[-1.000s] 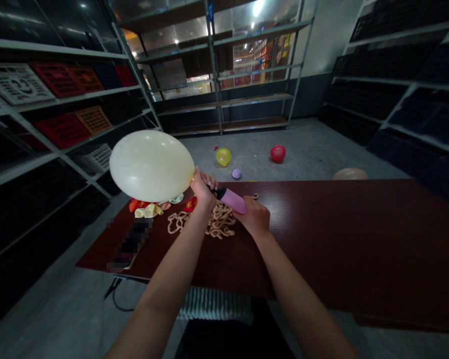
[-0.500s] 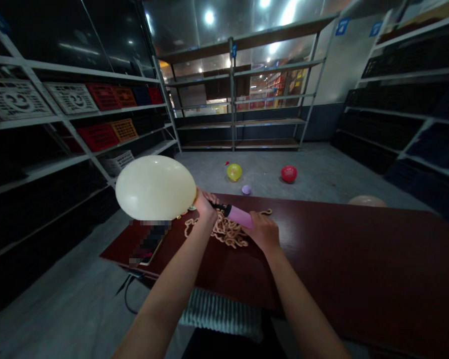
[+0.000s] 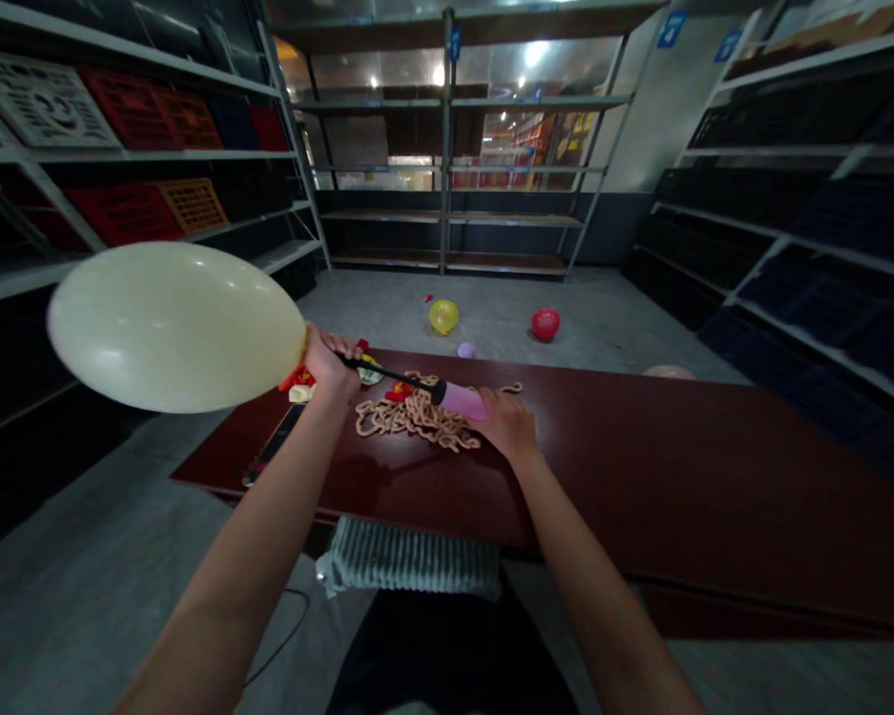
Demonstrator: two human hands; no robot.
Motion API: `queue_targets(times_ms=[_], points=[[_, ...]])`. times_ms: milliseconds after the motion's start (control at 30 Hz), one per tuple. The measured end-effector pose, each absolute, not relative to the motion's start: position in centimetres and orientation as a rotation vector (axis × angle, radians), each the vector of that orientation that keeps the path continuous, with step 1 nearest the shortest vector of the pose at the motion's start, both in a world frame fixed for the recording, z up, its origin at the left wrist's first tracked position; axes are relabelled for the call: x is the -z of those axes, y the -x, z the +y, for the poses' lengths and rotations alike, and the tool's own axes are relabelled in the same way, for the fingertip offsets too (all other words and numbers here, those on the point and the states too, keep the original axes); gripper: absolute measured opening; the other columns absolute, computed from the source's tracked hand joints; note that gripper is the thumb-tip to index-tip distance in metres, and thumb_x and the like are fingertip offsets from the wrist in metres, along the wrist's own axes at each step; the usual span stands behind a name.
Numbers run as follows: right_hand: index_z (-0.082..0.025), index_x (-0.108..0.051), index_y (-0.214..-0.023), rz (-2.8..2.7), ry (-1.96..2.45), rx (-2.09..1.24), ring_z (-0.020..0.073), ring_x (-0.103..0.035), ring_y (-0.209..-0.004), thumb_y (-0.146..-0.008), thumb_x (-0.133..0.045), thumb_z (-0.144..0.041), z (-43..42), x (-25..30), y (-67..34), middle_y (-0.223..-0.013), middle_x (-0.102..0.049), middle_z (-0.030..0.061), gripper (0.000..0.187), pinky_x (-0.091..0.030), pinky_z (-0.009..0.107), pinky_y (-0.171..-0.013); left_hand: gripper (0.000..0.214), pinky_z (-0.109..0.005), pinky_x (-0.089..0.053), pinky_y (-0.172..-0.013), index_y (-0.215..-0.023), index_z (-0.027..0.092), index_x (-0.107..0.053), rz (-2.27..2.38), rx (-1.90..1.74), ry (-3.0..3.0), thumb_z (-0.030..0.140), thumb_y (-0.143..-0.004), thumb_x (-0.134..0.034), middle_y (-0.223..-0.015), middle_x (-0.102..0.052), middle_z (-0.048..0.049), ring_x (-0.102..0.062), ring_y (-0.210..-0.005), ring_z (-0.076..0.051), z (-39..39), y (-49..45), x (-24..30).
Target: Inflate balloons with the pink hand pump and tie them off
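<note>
Brown table [image 3: 677, 477] lies below left hand [image 3: 331, 359], which pinches the balloon [image 3: 177, 328] by its neck; right hand [image 3: 510, 425] clasps the pump [image 3: 462, 400]; slack pinch could leak air.

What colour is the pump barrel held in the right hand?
The pump barrel in the right hand is pinkish purple, seen best in the head view.

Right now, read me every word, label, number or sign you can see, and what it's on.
No text reads for certain.
Blue signs, upper right: blurred.
Blue tag, middle shelf post: blurred.
Shelf-edge labels: too small.
Red balloon: pale marks, too small.
Pale balloon, pump: no text visible.
</note>
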State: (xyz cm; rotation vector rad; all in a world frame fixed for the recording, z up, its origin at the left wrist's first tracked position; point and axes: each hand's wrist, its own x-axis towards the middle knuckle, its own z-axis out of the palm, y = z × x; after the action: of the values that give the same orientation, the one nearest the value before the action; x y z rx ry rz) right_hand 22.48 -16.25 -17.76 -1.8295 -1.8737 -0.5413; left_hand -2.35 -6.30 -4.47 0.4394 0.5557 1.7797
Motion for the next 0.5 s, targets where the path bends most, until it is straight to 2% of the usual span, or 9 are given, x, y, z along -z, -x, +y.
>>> queue_targets(times_ms=[167, 367, 500], points=[[-0.021, -0.063, -0.114, -1.894, 1.854, 0.475, 0.0196, -0.065, -0.084, -0.081, -0.066, -0.051, -15.8, 18.1, -22.5, -0.095, -0.071, 0.0052, 0.044, -0.034, 0.028, -0.068, 0.057, -0.023, -0.023, -0.038, -0.053, 0.018, -0.022, 0.599, -1.831, -0.511, 0.037, -0.105, -0.036, -0.04, -0.025, 0.0063, -0.025, -0.031, -0.007, -6.2, 2.4, 2.7], [-0.018, -0.064, -0.099, -1.783, 1.882, 0.418, 0.0205, -0.064, -0.078, -0.08, -0.066, -0.05, -15.8, 18.3, -23.1, -0.088, -0.072, 0.007, 0.037, -0.033, 0.029, -0.066, 0.059, -0.022, -0.021, -0.037, -0.053, 0.019, -0.023, 0.617, -1.844, -0.622, 0.045, -0.106, -0.032, -0.042, -0.024, 0.0053, -0.025, -0.032, -0.007, -5.9, -0.9, 1.4], [-0.018, -0.063, -0.097, -1.717, 1.895, 0.373, 0.0204, -0.063, -0.075, -0.079, -0.065, -0.051, -15.6, 18.2, -23.2, -0.089, -0.072, 0.0074, 0.038, -0.031, 0.029, -0.063, 0.061, -0.022, -0.019, -0.034, -0.052, 0.019, -0.024, 0.505, -1.799, -0.679, 0.047, -0.105, -0.034, -0.04, -0.022, 0.0059, -0.022, -0.031, -0.007, -5.9, -4.9, 2.3]])
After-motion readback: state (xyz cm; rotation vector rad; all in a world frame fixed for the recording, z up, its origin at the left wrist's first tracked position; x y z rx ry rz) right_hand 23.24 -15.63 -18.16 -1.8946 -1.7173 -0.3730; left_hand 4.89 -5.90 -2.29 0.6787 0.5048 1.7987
